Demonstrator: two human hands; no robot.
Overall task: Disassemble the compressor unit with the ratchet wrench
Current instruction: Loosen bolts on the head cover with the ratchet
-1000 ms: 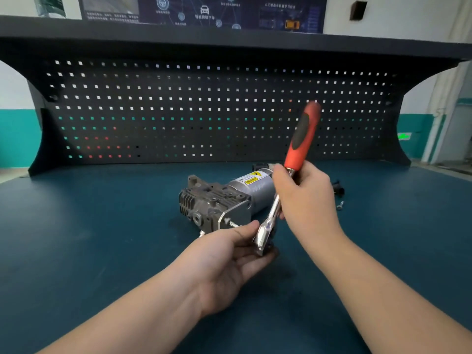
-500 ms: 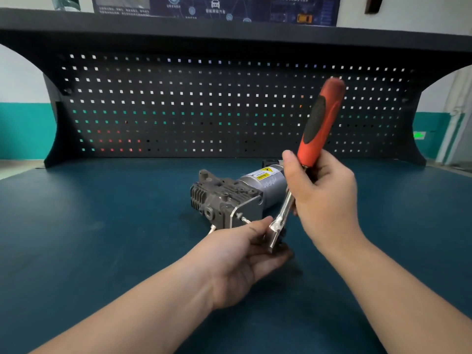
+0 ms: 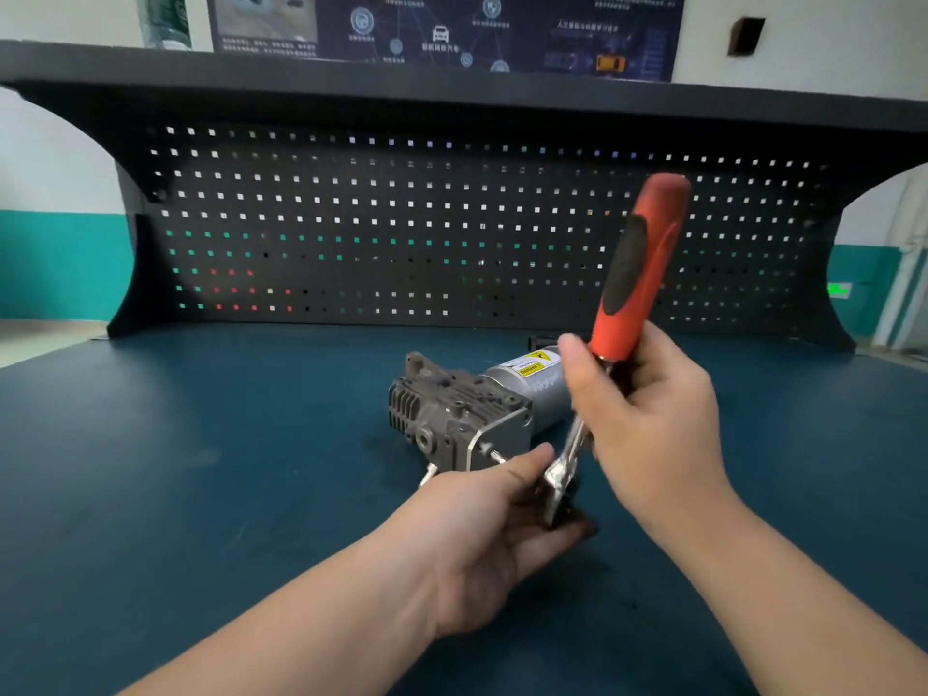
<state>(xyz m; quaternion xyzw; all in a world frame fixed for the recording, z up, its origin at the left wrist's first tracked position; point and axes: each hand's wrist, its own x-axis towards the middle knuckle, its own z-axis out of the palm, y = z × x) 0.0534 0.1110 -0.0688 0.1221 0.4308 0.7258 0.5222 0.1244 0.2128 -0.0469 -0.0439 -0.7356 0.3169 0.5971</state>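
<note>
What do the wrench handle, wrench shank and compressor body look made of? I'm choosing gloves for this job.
Wrench handle: likely matte orange plastic or rubber with a black textured inset. Wrench shank: bright polished metal, probably chromed steel, given its mirror glints. Compressor body: dull grey, rough-looking finned metal, probably cast aluminium.

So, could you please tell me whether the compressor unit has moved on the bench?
No. The compressor unit sits the same against the pegboard; only the camera shifted.

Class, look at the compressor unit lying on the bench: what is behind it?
Behind the compressor unit, a small black part lies on the blue benchtop before the pegboard. The right hand covers whatever lies behind its right end.
</note>
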